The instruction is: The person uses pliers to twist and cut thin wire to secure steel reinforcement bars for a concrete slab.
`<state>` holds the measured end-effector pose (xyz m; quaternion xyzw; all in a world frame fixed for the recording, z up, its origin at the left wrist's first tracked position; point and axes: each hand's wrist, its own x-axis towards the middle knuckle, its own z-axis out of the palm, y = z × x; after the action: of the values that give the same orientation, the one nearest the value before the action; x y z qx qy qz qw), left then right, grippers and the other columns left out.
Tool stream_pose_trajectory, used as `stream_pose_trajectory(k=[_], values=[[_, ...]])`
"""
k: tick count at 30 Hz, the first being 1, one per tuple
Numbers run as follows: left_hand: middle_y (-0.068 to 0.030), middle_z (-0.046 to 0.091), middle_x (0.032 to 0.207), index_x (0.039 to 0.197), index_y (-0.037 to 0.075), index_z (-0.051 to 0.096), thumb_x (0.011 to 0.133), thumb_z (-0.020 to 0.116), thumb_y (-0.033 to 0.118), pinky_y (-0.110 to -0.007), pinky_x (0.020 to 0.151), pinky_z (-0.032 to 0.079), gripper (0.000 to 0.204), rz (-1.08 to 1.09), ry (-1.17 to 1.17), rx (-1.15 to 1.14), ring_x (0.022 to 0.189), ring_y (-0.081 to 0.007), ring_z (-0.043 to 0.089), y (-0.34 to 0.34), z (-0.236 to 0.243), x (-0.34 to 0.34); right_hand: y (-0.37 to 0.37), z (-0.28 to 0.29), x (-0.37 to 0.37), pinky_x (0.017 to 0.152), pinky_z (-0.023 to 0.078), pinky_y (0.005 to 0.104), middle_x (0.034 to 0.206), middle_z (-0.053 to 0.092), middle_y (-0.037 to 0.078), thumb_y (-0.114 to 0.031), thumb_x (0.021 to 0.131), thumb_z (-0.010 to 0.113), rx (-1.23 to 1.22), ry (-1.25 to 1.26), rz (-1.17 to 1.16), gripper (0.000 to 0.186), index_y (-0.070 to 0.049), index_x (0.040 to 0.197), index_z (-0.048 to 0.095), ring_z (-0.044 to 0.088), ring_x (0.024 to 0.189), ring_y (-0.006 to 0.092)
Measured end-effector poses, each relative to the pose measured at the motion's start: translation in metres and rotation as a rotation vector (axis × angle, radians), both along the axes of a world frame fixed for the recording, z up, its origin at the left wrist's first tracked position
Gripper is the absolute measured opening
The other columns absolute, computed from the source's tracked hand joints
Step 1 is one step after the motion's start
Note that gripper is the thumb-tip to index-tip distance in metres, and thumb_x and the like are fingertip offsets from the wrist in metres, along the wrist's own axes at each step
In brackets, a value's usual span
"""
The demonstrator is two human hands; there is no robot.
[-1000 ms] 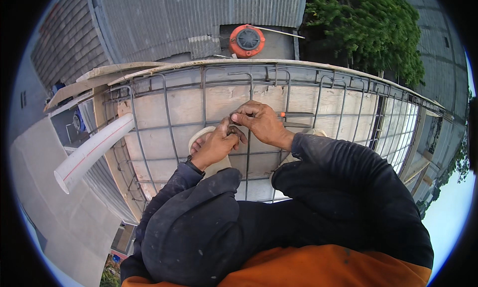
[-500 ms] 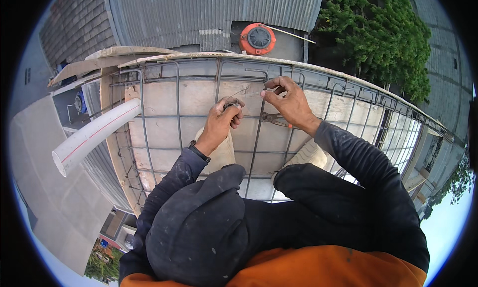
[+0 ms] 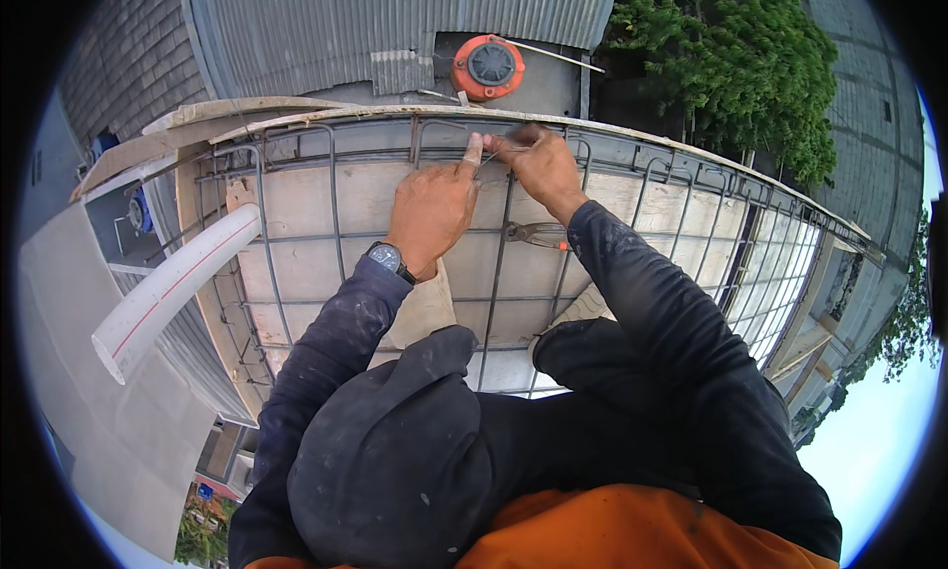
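My left hand [image 3: 432, 215] is at the upper bars of the rebar mesh [image 3: 340, 233], index finger stretched up, other fingers curled with their contents hidden. Beside its fingertip, my right hand [image 3: 533, 169] pinches a thin tie wire [image 3: 499, 154] at the mesh's top edge; its upper fingers are blurred. Below my right hand, metal pincer pliers [image 3: 533, 233] with orange on the handle lie at the bars. Pale boards [image 3: 375, 263] show behind the mesh.
A white pipe [image 3: 173, 292] juts leftward from the formwork. A long plank [image 3: 247, 126] edges the top. Beyond are corrugated roofing [image 3: 326, 36], an orange tank with a black lid [image 3: 464, 70] and a leafy tree [image 3: 721, 75]. My feet and knees are below the hands.
Both hands have moved up to the mesh's top edge. The left has turned back-up with its index extended; the right has come back leftward beside it, uncovering more of the pliers.
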<state>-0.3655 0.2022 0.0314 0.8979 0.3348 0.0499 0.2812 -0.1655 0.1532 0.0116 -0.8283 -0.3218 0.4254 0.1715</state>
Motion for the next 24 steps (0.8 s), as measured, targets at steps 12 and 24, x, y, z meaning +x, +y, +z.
stream_pose_trajectory(k=[12,24], values=[[-0.0158,0.077,0.098,0.159,-0.007,0.041,0.094,0.056,0.007,-0.049,0.069,0.061,0.068,-0.134,0.309,-0.102,0.085,-0.0338,0.077,0.014,0.019,0.021,0.003,-0.006,0.006,0.092,0.058,0.0449,0.103,0.079,0.027,-0.068,0.085,0.077,-0.06,0.048,-0.017,0.076,0.001,0.119,0.079,0.077,0.103,0.041],[-0.0145,0.08,0.093,0.14,-0.013,0.061,0.094,0.06,0.013,-0.043,0.07,0.058,0.054,-0.093,0.135,-0.023,0.088,-0.0301,0.079,0.016,0.021,0.02,0.005,-0.023,0.027,0.084,0.06,0.0369,0.126,0.072,0.015,-0.049,0.101,0.068,-0.027,0.292,-0.069,0.058,-0.002,0.133,0.07,0.07,0.115,0.025]])
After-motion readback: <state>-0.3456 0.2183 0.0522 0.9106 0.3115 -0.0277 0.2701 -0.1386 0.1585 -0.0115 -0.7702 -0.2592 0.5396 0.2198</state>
